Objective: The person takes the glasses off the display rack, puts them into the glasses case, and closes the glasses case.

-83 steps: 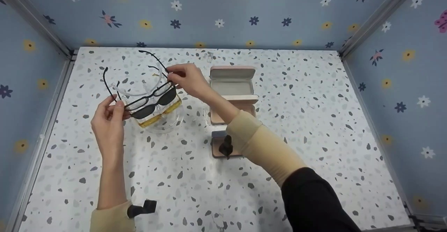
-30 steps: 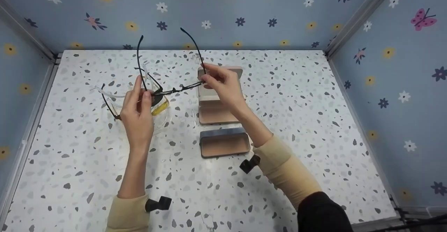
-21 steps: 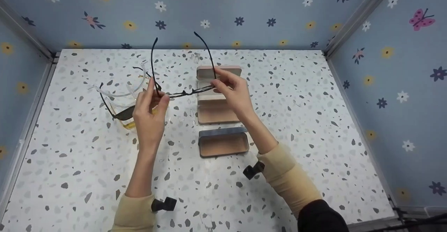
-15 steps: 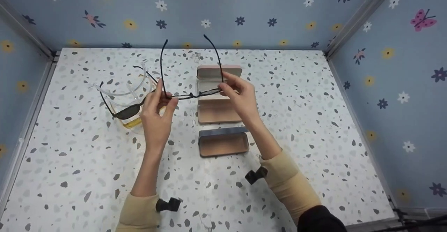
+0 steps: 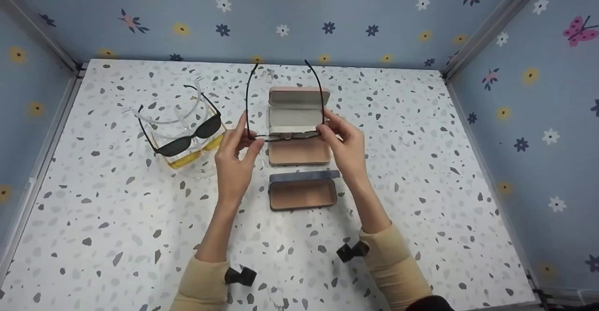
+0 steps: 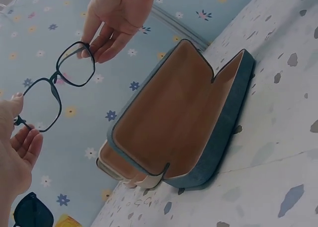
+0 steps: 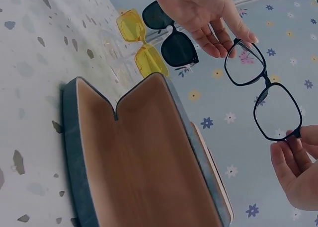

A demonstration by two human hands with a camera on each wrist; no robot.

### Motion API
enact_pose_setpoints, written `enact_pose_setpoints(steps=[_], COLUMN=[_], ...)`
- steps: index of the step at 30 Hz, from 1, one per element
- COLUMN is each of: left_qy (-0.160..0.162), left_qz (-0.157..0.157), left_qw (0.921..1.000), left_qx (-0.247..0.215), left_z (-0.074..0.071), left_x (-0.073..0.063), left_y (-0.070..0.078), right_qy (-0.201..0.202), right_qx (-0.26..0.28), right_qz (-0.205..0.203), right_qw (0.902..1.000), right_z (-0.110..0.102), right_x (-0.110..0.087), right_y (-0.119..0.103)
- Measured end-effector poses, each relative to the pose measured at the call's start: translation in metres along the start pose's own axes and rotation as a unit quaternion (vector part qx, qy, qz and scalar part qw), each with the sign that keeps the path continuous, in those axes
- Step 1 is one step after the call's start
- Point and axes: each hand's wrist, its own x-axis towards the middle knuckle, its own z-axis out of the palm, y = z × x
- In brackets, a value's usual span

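Note:
Both hands hold a pair of black-framed eyeglasses (image 5: 288,136), their arms unfolded toward the back wall. My left hand (image 5: 236,161) pinches the left hinge end between thumb and fingers. At the other hinge end my right hand (image 5: 348,149) grips the frame likewise. The eyeglasses are raised over the open cases, overlapping the pink-lined case (image 5: 299,155) in the head view. Behind it lies a case with a grey lining (image 5: 297,116), and in front an open blue case (image 5: 303,195). Clear lenses show in the right wrist view, where the blue case (image 7: 149,162) looms large.
Black sunglasses (image 5: 174,147) rest at the left with yellow-lensed glasses (image 5: 183,162) just in front of them. Clear glasses (image 5: 164,122) sit right behind, arms spread. Flowered panels (image 5: 299,16) enclose the speckled table (image 5: 412,198) at the back and sides.
Both hands have lifted the black-framed eyeglasses from beside the sunglasses and carried them right, over the cases. The frame has turned nearly level across the view. The sunglasses stay behind at the left.

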Motion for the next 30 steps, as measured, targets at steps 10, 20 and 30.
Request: enact_pose_setpoints(steps=[10,20,30], left_qy=[-0.023,-0.042,-0.051], left_qz=[-0.030,-0.029,-0.029], left_qw=[0.9993,0.9987,0.9983], left_qx=[-0.006,-0.006,-0.006], left_z=[0.015,0.017,0.014], left_x=[-0.007,-0.011,-0.019], left_y=[-0.010,-0.010,-0.010], right_qy=[0.017,0.007,0.003], right_qx=[0.001,-0.002,0.021], right_qz=[0.008,0.008,0.027], right_qw=[0.9998,0.9999,0.9994], right_z=[-0.016,-0.026,-0.028], right_x=[-0.012,-0.027,-0.034], right_y=[0.013,0.022,0.027])
